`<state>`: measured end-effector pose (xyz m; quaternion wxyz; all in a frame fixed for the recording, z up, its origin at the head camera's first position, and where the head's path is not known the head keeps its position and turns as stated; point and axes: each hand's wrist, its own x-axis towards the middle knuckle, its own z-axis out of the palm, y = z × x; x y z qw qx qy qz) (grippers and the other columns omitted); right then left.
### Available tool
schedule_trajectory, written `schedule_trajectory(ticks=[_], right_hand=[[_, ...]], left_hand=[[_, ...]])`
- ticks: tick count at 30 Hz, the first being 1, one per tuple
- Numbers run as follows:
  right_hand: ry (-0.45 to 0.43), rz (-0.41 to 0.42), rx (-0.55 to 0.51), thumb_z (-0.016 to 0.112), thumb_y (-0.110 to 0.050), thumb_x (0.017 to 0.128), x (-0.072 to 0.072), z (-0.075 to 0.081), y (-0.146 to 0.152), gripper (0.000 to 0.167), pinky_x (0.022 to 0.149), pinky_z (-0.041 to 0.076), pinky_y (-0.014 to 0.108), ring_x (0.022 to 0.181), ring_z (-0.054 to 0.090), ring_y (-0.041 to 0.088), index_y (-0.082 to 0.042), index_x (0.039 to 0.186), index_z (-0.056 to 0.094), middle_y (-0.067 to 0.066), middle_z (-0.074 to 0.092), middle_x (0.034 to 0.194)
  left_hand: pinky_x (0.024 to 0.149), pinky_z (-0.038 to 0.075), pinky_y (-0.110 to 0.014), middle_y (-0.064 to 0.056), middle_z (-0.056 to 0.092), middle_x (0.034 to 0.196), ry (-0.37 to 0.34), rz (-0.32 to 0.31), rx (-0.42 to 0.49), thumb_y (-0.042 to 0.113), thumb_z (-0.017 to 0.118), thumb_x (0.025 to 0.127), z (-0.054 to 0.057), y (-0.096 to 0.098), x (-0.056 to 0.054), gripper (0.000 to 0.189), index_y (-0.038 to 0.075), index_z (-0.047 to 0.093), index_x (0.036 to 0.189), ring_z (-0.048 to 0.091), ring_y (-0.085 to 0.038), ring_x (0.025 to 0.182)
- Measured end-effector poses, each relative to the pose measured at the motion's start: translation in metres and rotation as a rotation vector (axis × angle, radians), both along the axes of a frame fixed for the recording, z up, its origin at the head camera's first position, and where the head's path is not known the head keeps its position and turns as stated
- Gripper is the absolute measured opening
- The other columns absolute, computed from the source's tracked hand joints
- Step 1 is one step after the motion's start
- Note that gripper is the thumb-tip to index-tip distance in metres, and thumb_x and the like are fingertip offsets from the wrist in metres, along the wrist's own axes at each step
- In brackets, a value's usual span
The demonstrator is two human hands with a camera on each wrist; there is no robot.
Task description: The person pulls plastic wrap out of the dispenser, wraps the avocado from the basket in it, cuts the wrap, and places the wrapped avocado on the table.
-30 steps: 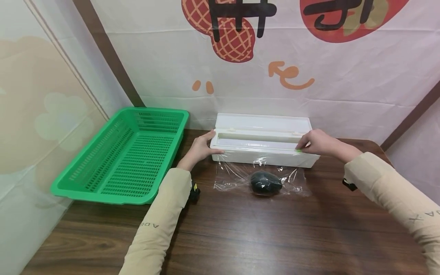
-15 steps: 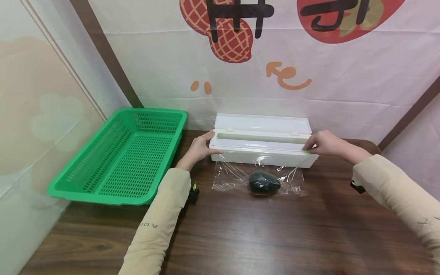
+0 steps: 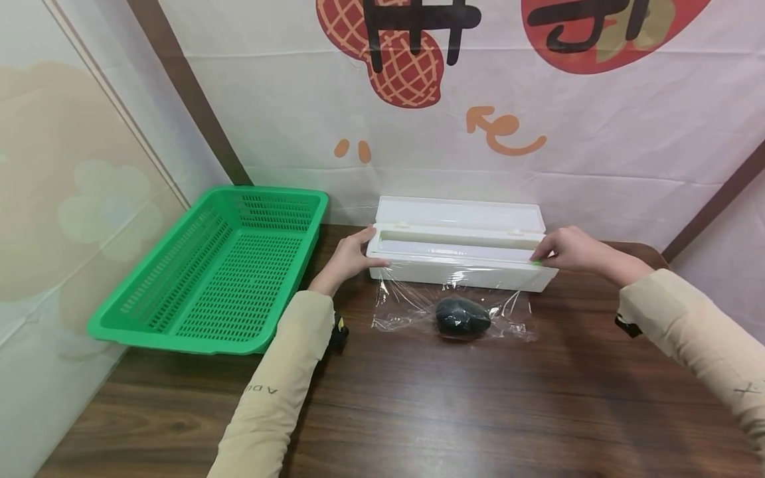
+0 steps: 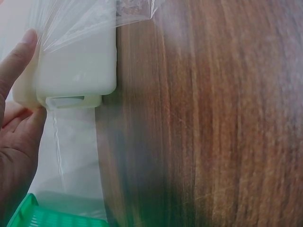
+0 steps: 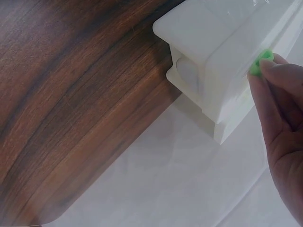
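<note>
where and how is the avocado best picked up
I'd grip the broad, rounded left part of the avocado, coming from the near side: it lies lengthwise, tapering to the right, and the white box stands just behind it. Clear film appears to cover it, so expect to grip that too.

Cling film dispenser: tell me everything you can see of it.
The cling film dispenser is a long, white, rectangular box, apparently plastic. It sits lengthwise across the back of the wooden table, its hinged lid open at the rear. A pale form, likely the roll, shows in the opening. Clear film drapes down its front. The left hand grips its left end; the right hand pinches a small green slider on the front upper edge, near the right end.
</note>
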<state>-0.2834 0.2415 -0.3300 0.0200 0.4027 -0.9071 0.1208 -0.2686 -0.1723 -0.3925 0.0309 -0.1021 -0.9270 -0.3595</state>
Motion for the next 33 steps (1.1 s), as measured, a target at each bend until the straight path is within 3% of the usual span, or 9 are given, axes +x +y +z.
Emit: schedule_trajectory(ticks=[11, 33], right_hand=[[-0.011, 0.000, -0.025, 0.072, 0.003, 0.070, 0.0026, 0.0018, 0.0015, 0.014, 0.060, 0.052, 0.026, 0.067, 0.065, 0.016, -0.008, 0.077, 0.073, 0.001, 0.069, 0.075], [0.057, 0.030, -0.061, 0.074, 0.003, 0.067, 0.0022, -0.0035, 0.0061, 0.014, 0.055, 0.051, 0.025, 0.063, 0.065, 0.015, -0.008, 0.075, 0.073, 0.000, 0.069, 0.071]], left_hand=[[0.105, 0.029, -0.036, -0.009, 0.031, 0.144, 0.009, 0.004, -0.019, 0.031, 0.080, 0.067, -0.0007, -0.0001, -0.0018, 0.091, 0.003, 0.033, 0.139, 0.031, -0.024, 0.131], [0.104, 0.031, -0.036, -0.008, 0.033, 0.142, -0.005, 0.016, -0.036, 0.033, 0.080, 0.067, -0.0008, -0.0011, -0.0025, 0.090, 0.005, 0.035, 0.139, 0.033, -0.024, 0.130]])
